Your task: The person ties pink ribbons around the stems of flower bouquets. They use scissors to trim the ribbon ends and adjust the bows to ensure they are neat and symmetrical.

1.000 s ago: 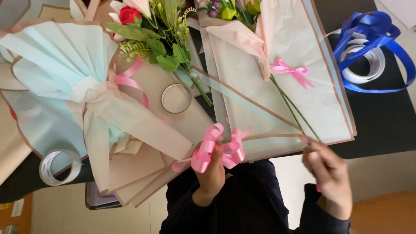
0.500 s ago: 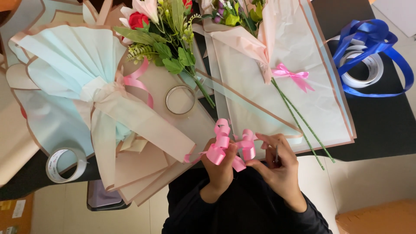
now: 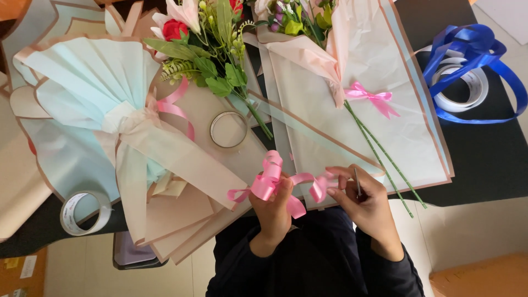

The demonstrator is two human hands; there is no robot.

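holding pink ribbon bow (image 3: 275, 184), curls running left-right, between both hands (image 3: 324, 201)

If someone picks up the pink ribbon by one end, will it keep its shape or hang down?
The pink ribbon looks thin and curled into loops, so it would probably hang loosely yet keep some spring in its curls. It seems very light, since the left hand holds it with fingertips only. Its glossy surface may slip between fingers.

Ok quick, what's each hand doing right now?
Left hand: closed on the pink ribbon bow.
Right hand: pinching the ribbon's curled end, with a thin metal tool between its fingers.
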